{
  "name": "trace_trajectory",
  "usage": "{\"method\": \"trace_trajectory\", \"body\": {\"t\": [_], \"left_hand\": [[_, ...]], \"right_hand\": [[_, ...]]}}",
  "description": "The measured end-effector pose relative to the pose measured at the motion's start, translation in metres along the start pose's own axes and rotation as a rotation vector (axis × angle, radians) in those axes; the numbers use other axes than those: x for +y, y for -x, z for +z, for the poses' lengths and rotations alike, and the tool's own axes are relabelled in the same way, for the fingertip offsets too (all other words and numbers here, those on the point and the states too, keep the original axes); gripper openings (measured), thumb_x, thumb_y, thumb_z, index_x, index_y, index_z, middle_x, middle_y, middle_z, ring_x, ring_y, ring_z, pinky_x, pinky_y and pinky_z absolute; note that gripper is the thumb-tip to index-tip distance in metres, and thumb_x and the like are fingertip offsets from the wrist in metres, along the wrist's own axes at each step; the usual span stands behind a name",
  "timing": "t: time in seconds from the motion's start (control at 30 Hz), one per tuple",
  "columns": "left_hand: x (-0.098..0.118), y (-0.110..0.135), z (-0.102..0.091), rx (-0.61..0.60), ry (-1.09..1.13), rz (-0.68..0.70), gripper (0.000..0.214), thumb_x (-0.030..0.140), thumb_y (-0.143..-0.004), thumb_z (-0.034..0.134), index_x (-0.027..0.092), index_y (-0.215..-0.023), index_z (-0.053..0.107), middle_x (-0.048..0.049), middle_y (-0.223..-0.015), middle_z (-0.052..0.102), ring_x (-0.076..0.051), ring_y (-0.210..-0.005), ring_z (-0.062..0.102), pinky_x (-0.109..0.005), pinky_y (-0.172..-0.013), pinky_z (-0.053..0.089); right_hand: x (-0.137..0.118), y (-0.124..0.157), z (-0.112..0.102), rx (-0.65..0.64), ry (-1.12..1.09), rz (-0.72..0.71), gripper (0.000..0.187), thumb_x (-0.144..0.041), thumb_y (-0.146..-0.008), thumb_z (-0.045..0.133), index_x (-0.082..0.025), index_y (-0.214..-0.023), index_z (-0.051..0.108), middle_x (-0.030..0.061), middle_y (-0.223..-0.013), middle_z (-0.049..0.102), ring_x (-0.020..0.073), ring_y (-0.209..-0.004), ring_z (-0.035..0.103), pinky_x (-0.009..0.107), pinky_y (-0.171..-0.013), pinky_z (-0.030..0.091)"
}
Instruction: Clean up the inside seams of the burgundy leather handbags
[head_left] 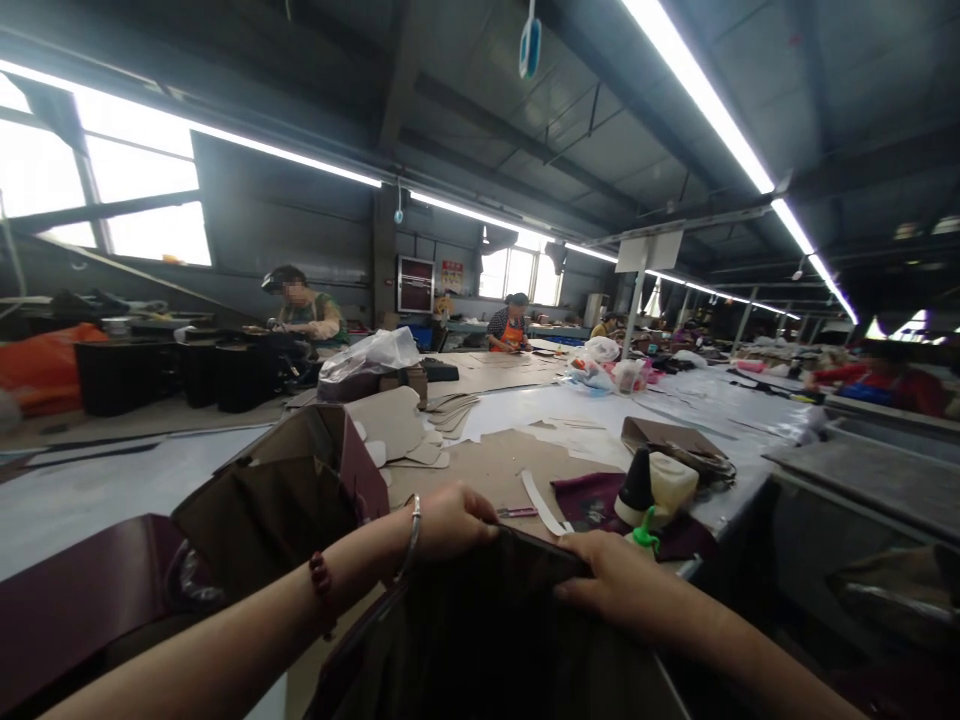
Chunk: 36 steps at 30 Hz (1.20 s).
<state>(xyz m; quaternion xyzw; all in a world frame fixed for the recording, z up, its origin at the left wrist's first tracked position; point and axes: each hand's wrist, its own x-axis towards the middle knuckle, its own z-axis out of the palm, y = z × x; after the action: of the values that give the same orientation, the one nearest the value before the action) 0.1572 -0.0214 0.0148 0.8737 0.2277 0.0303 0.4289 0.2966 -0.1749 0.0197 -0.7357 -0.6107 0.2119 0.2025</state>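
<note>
A dark maroon paper bag [487, 630] stands open close in front of me at the bench edge. My left hand [450, 520] grips the far rim of the bag with curled fingers; a silver bangle and a red bead bracelet are on that arm. My right hand [611, 575] pinches the same rim further right. A second open maroon bag [292, 490] lies tilted just left of my left hand. A glue bottle [671, 482] with a black nozzle cap [636, 480] sits beyond my right hand.
Cardboard sheets [487, 460], cut card pieces [405, 425] and a white strip [540, 503] lie on the long bench. A clear plastic bag [371, 355] sits further back. Seated workers [304, 310] are at benches behind. Another bench [862, 465] stands to the right across a gap.
</note>
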Motion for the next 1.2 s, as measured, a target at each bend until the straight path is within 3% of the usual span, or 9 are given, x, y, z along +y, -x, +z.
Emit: {"method": "trace_trajectory", "body": {"t": [0.07,0.2,0.4,0.6,0.7,0.83,0.9,1.07,1.2], "left_hand": [[-0.003,0.003,-0.003,-0.011,0.013,0.02,0.026,0.024,-0.066,0.049,0.01,-0.08,0.065,-0.0013,-0.063,0.06,-0.011,-0.057,0.05,-0.019,-0.055,0.04],[-0.014,0.008,-0.008,-0.074,0.046,0.125,0.026,0.026,-0.068,0.05,0.011,-0.085,0.065,-0.0017,-0.074,0.064,-0.013,-0.068,0.054,-0.019,-0.067,0.041],[-0.013,0.012,-0.009,-0.197,0.177,0.226,0.024,0.022,-0.069,0.053,0.012,-0.088,0.065,-0.0008,-0.081,0.065,-0.014,-0.078,0.055,-0.02,-0.077,0.039],[0.004,0.031,-0.027,-0.187,0.2,0.145,0.018,0.019,-0.067,0.054,0.014,-0.08,0.066,0.0024,-0.071,0.065,-0.012,-0.07,0.054,-0.018,-0.071,0.04],[-0.001,0.035,-0.03,-0.172,0.131,0.069,0.018,0.017,-0.068,0.053,0.013,-0.079,0.066,0.0018,-0.068,0.064,-0.012,-0.068,0.054,-0.017,-0.068,0.041],[-0.014,0.025,-0.023,-0.158,-0.032,-0.037,0.02,0.016,-0.068,0.052,0.011,-0.081,0.066,0.0009,-0.067,0.064,-0.011,-0.066,0.053,-0.015,-0.062,0.04],[-0.017,0.016,-0.019,-0.162,-0.074,-0.05,0.021,0.017,-0.067,0.052,0.011,-0.082,0.066,0.0007,-0.067,0.064,-0.011,-0.064,0.052,-0.015,-0.059,0.039],[-0.011,-0.001,-0.011,-0.175,-0.124,-0.031,0.02,0.016,-0.063,0.053,0.012,-0.078,0.067,0.0015,-0.062,0.061,-0.01,-0.058,0.049,-0.015,-0.053,0.037],[-0.008,-0.004,-0.008,-0.141,-0.172,-0.051,0.021,0.016,-0.063,0.052,0.011,-0.076,0.067,0.0009,-0.058,0.059,-0.01,-0.055,0.047,-0.015,-0.049,0.035]], "right_hand": [[-0.001,0.004,-0.001,-0.105,-0.138,-0.04,0.011,-0.013,-0.064,0.05,-0.015,-0.07,0.059,-0.0018,-0.068,0.06,0.0137,-0.064,0.054,0.019,-0.054,0.038],[-0.003,0.008,0.002,-0.275,-0.411,-0.075,0.014,-0.018,-0.068,0.052,-0.014,-0.079,0.061,-0.002,-0.073,0.061,0.0129,-0.065,0.054,0.019,-0.058,0.041],[-0.006,0.016,0.002,-0.376,-0.548,-0.082,0.015,-0.02,-0.073,0.053,-0.014,-0.083,0.063,-0.0005,-0.076,0.062,0.0122,-0.067,0.054,0.02,-0.061,0.042],[-0.014,0.014,0.0,-0.436,-0.68,-0.149,0.018,-0.022,-0.076,0.053,-0.015,-0.09,0.063,0.0,-0.077,0.063,0.0129,-0.073,0.055,0.021,-0.066,0.042],[-0.005,0.001,0.015,-0.499,-0.762,-0.188,0.02,-0.024,-0.074,0.057,-0.014,-0.09,0.063,0.0012,-0.075,0.062,0.0156,-0.076,0.057,0.025,-0.069,0.043],[0.017,-0.014,0.042,-0.582,-0.924,-0.103,0.032,-0.029,-0.07,0.061,-0.013,-0.098,0.059,0.0028,-0.077,0.063,0.0188,-0.078,0.059,0.032,-0.074,0.043],[0.025,-0.015,0.048,-0.565,-0.939,-0.065,0.039,-0.029,-0.068,0.062,-0.014,-0.103,0.055,0.0034,-0.082,0.063,0.0203,-0.081,0.058,0.035,-0.077,0.043],[0.026,-0.005,0.044,-0.279,-0.72,-0.066,0.053,-0.024,-0.063,0.065,-0.017,-0.111,0.043,0.006,-0.1,0.059,0.0204,-0.093,0.054,0.035,-0.083,0.042],[0.027,0.009,0.036,-0.149,-0.519,-0.051,0.06,-0.023,-0.064,0.064,-0.017,-0.116,0.035,0.0086,-0.104,0.056,0.019,-0.096,0.052,0.034,-0.084,0.041]]}}
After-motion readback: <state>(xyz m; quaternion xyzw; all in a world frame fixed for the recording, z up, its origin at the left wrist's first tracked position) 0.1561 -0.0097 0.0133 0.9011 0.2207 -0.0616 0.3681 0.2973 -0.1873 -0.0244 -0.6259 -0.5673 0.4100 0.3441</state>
